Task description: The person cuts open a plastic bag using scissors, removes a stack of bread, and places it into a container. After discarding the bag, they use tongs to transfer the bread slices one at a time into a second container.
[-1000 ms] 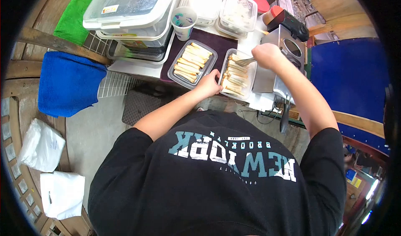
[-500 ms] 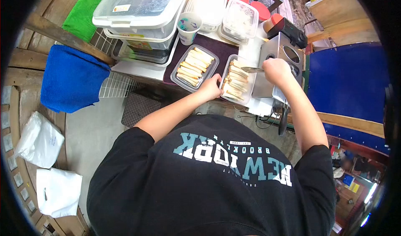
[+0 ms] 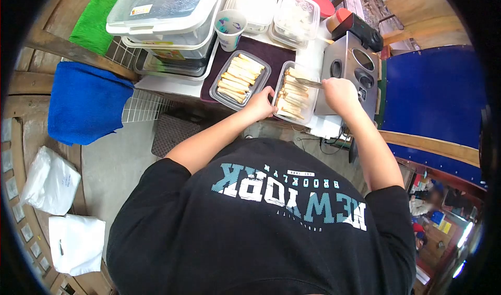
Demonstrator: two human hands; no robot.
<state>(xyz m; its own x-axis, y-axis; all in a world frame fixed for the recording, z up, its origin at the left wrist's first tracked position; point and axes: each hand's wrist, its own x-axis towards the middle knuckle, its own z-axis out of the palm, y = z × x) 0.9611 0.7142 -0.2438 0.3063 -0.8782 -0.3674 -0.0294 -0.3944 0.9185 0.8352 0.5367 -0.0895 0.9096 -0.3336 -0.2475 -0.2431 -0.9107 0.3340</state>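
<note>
My right hand (image 3: pixel 340 94) is closed around the handle of metal tongs (image 3: pixel 310 82). The tongs' tips reach over a row of pale, stick-shaped rolls (image 3: pixel 293 95) in a clear plastic container (image 3: pixel 311 106). At that container's near left corner, my left hand (image 3: pixel 261 105) pinches its rim between thumb and fingers. Just left of it, a second clear container (image 3: pixel 214 90) holds several similar golden rolls (image 3: pixel 241 78) and stands on a dark cloth (image 3: pixel 279 55). Whether the tongs grip a roll is too small to tell.
A steel appliance (image 3: pixel 342 60) stands right of the containers. Behind them are a patterned paper cup (image 3: pixel 229 31), a lidded tub (image 3: pixel 298 16) and red lids (image 3: pixel 322 5). Large stacked plastic boxes (image 3: pixel 167 13) stand at the left. A blue towel (image 3: pixel 88 102) hangs farther left.
The tongs and my right hand have shifted slightly toward the left and far end of the rolls. My left hand stays at the container's rim. The whole view has tilted a little.
</note>
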